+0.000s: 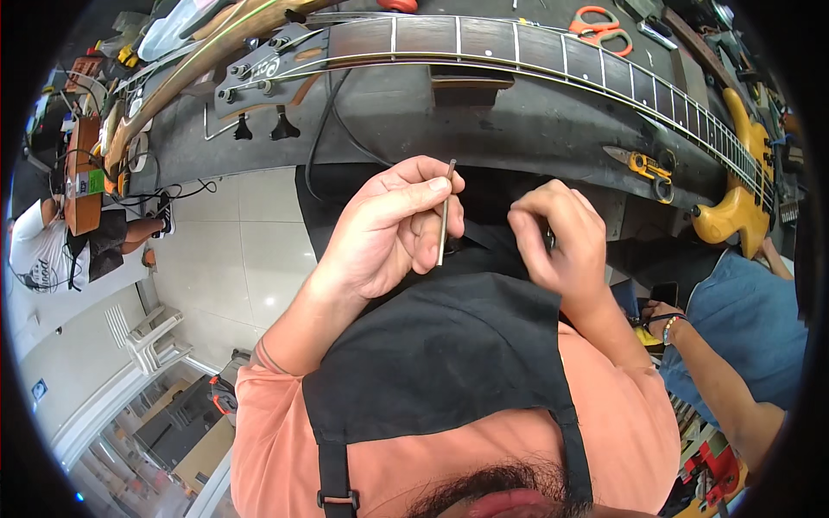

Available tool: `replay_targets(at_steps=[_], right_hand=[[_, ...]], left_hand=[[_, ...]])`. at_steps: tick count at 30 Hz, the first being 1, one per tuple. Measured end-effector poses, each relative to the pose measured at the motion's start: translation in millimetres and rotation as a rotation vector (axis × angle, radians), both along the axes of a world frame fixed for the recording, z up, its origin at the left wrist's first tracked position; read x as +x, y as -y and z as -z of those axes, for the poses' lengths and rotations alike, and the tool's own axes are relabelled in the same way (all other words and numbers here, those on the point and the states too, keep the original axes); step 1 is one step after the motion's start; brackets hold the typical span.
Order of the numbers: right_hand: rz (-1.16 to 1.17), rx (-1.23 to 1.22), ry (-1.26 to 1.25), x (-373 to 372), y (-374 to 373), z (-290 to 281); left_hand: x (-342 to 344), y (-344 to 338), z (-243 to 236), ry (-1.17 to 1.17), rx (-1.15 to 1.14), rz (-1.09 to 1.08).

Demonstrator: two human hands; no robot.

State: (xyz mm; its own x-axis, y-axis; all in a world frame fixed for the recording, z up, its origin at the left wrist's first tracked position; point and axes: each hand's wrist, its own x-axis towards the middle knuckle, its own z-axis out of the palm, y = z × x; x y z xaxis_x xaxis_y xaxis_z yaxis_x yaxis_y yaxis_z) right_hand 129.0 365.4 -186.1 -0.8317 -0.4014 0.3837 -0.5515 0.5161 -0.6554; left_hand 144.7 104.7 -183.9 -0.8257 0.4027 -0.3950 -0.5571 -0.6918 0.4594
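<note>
My left hand (393, 224) pinches a thin, straight metal rod (446, 216) between thumb and fingers, holding it nearly upright in front of my black apron (423, 354). My right hand (561, 237) is closed, its fingers curled toward the thumb, a short way to the right of the rod. A small dark bit shows between those fingers, too little of it to name. Beyond both hands, a bass guitar (518, 47) lies across the workbench (371, 129), its dark headstock (272, 73) at the left and its yellow body (734, 211) at the right.
Yellow-handled pliers (652, 168) lie near the bench's front edge, and orange-handled scissors (600, 33) behind the neck. A block (471, 82) sits under the neck. A dark cable (332, 112) hangs over the edge. One person (734, 345) is close at right, another (65, 246) at far left.
</note>
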Motion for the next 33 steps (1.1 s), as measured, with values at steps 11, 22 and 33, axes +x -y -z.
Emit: replay_targets(at_steps=[11,22,33], right_hand=[[-0.169,-0.955,0.643,-2,38,-4],[-0.111,-1.043,0.728,-20,42,-11],[-0.163,-0.885,0.757,-32,25,-18]], left_hand=[[5,-14,-18,-0.132,0.043,-0.188],[7,-18,-15,-0.285,-0.200,-0.153],[-7,4,-7,-1.076,-1.063,-0.223]])
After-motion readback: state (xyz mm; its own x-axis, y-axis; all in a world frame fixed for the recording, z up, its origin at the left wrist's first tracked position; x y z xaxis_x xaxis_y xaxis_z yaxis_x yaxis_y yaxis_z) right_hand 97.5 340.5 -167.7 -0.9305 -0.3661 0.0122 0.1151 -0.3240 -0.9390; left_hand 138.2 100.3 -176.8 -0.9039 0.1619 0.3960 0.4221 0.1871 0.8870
